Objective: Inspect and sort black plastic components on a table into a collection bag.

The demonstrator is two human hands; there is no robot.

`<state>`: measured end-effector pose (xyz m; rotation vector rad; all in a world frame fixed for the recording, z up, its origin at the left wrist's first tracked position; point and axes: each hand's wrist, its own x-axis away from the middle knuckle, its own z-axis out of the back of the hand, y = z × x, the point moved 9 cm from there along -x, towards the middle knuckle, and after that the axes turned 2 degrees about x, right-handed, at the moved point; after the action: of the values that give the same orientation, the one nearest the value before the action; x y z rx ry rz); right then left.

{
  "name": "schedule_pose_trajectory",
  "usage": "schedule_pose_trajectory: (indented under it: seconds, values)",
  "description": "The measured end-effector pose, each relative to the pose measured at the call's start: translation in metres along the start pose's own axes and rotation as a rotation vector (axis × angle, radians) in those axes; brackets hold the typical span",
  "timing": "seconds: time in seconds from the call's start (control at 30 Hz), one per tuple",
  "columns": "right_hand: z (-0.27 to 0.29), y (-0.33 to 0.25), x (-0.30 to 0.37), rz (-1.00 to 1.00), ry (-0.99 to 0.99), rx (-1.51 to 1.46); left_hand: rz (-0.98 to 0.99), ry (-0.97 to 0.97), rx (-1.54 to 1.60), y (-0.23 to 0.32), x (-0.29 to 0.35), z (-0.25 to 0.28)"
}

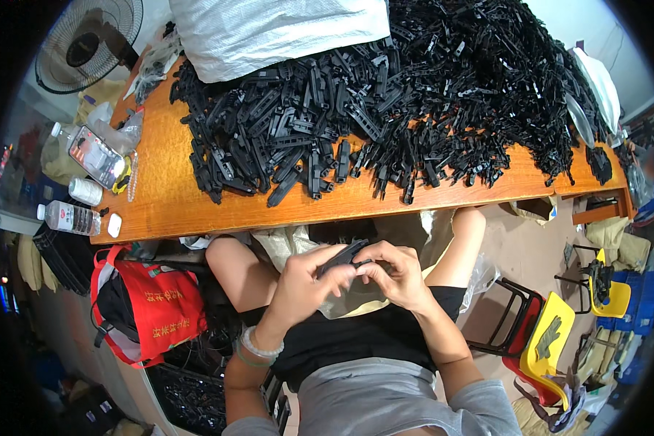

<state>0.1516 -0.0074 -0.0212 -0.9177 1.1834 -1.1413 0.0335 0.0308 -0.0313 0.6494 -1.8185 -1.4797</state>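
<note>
Over my lap, just below the table's front edge, my left hand [307,285] is closed around a long black plastic part [344,256]. My right hand [397,275] meets it from the other side, thumb and forefinger pinched at the part's end. Whether a separate small piece sits between those right fingertips is hidden. Beyond my hands, a big heap of similar long black plastic parts [298,123] lies on the wooden table [167,211]. Smaller black clip-like pieces [443,149] are piled toward the right.
A white woven sack [276,36] lies over the heap. At the table's left stand a phone [97,156], a thread spool [86,192] and a plastic bottle [69,218]. A red bag [160,309] hangs below. Yellow chairs [548,341] stand right; a fan [87,47] stands far left.
</note>
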Motion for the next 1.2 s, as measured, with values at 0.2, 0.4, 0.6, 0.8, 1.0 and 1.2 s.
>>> schedule_pose_trajectory:
  seconds: [0.2, 0.4, 0.6, 0.8, 1.0, 1.2]
  values:
    - [0.002, -0.005, 0.008, 0.077, 0.073, 0.121, -0.344, 0.101, -0.558, 0.031, 0.015, -0.007]
    - [0.003, -0.026, -0.003, 0.251, -0.046, 0.311, -0.387, 0.088, -0.568, 0.030, 0.016, -0.006]
    - [0.005, -0.022, 0.002, 0.214, 0.015, 0.324, -0.391, 0.071, -0.566, 0.026, 0.016, -0.012]
    - [0.007, -0.017, 0.004, 0.184, 0.068, 0.360, -0.465, 0.078, -0.532, 0.028, 0.012, -0.010]
    - [0.006, -0.011, 0.003, 0.143, 0.071, 0.287, -0.365, 0.004, -0.505, 0.013, 0.008, -0.005]
    - [0.008, -0.003, 0.004, 0.138, 0.058, 0.314, -0.376, 0.012, -0.421, 0.010, 0.004, -0.004]
